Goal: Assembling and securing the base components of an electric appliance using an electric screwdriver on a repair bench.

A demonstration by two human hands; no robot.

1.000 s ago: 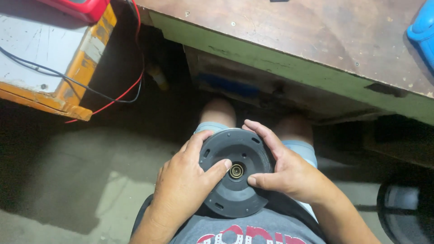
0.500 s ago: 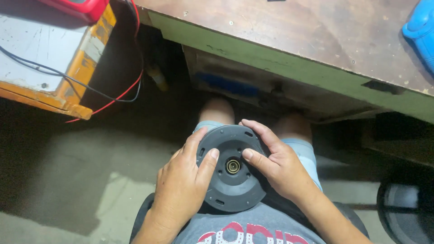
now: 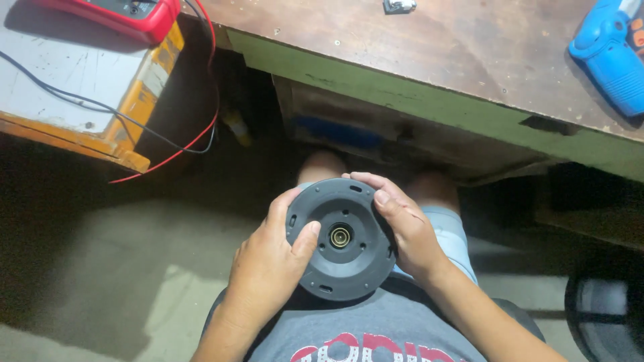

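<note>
We turned the grey round housing point(image 3: 342, 238) slightly — left hand point(image 3: 268, 268) and right hand point(image 3: 409, 231) kept gripping its rim (brass hub facing up).

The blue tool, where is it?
In the head view the blue tool lies at the top right corner, on the brown wooden table, far up and to the right of both hands holding the round grey disc.

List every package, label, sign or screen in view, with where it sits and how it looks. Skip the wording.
Meter: top left, on the pale box; red case, dark face cut off by the frame, so any screen cannot be told.
Shirt print: bottom edge, below the grey disc held by the left hand and right hand; red and white shapes on grey.
No packages or signs.
</note>
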